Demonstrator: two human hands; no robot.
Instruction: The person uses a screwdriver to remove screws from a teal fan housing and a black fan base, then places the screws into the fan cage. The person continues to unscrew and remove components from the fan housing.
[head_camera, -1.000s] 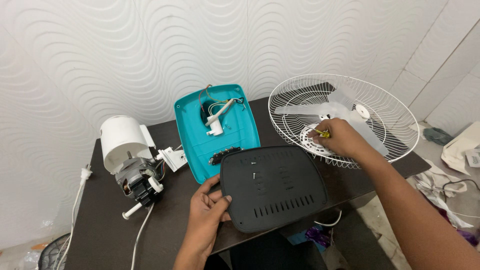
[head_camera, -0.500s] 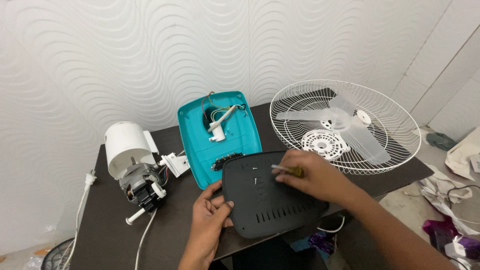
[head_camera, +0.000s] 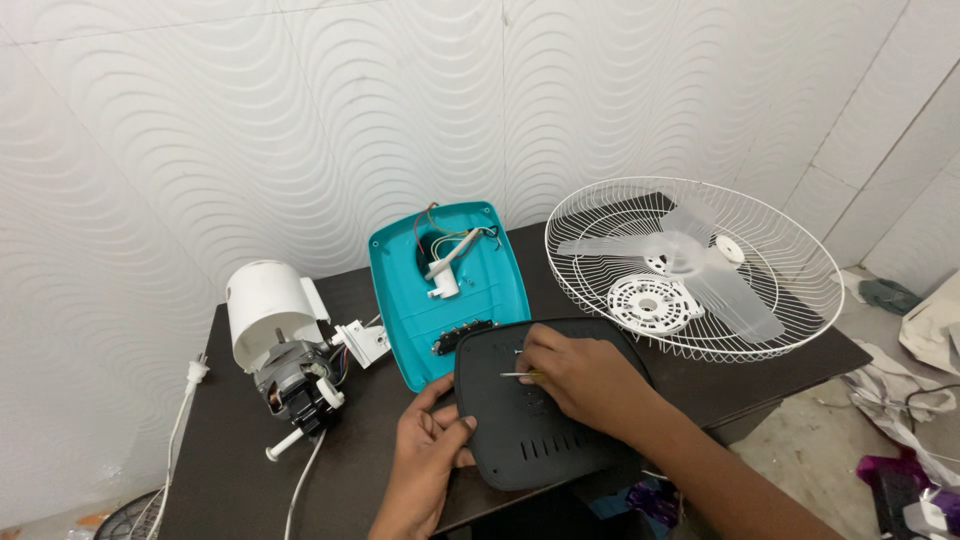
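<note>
While black base cover (head_camera: 545, 410) lies on dark surface (head_camera: 230, 440) at front edge, my left hand (head_camera: 425, 465) grips its left rim, fingers curled. Right hand (head_camera: 580, 378) closed around small screwdriver (head_camera: 520, 375), tip on cover. Teal base shell (head_camera: 450, 290) just behind, touching cover; fan guard (head_camera: 700, 265) right, motor (head_camera: 280, 350) left.

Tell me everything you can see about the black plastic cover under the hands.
The black cover is a rounded-rectangle panel of matte plastic, lying flat at the front edge of the dark table, overlapping the lower end of the teal base. Rows of vent slots run near its front edge. The left hand steadies its left side; the right hand rests on top, holding a thin screwdriver whose tip lies over the panel.
</note>
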